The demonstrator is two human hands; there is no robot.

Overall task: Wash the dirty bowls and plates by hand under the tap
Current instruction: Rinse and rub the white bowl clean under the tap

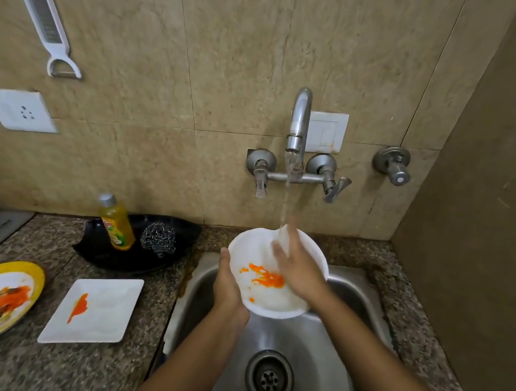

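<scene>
A white bowl [254, 255] smeared with orange residue is held tilted over the steel sink [314, 352]. My left hand [227, 287] grips its left rim from below. Inside the bowl, my right hand [294, 265] lies flat with fingers spread, and water from the running tap [298, 126] falls onto its fingertips. On the counter to the left lie a white square plate [103, 316] with an orange smear and a yellow-rimmed round plate [3, 303] covered in orange and green leftovers.
A black tray [112, 254] behind the plates carries a yellow dish-soap bottle [117, 224] and a steel scrubber [158, 239]. The sink drain [269, 377] sits below my arms. A peeler [46, 22] hangs on the wall, above a socket [19, 109].
</scene>
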